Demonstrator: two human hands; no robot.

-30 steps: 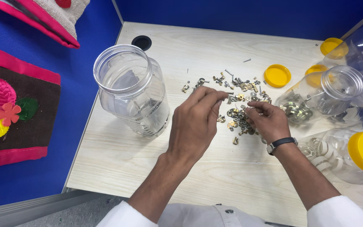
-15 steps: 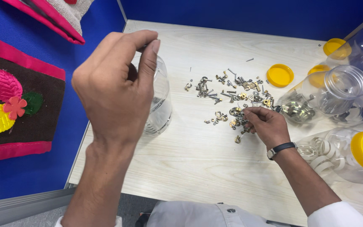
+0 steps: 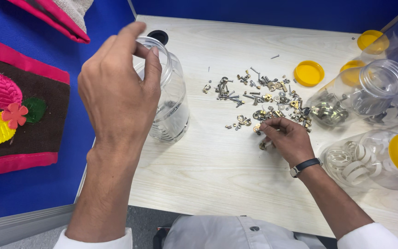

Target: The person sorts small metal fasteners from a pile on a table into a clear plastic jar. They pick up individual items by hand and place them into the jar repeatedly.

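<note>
My left hand point(image 3: 116, 92) is raised over the mouth of an upright clear plastic jar point(image 3: 173, 110), fingertips close together at its rim. Whether they hold a small piece is hidden. My right hand point(image 3: 287, 138), with a black wristband, rests on the pale wooden table point(image 3: 217, 184) at the near edge of a scattered pile of small screws, nuts and washers point(image 3: 263, 94). Its fingers are curled and pinched on a small brass part.
A loose yellow lid point(image 3: 308, 74) lies right of the pile. An open jar with metal parts point(image 3: 346, 99) lies on its side, and a yellow-capped jar with white rings point(image 3: 374, 161) sits nearer. More jars stand at the far right. A felt panel point(image 3: 14, 110) hangs on the blue partition at left.
My left hand left the pile, swung left and up to the open jar's mouth, and now sits slightly lower over it. My right hand stayed at the pile, picking.
</note>
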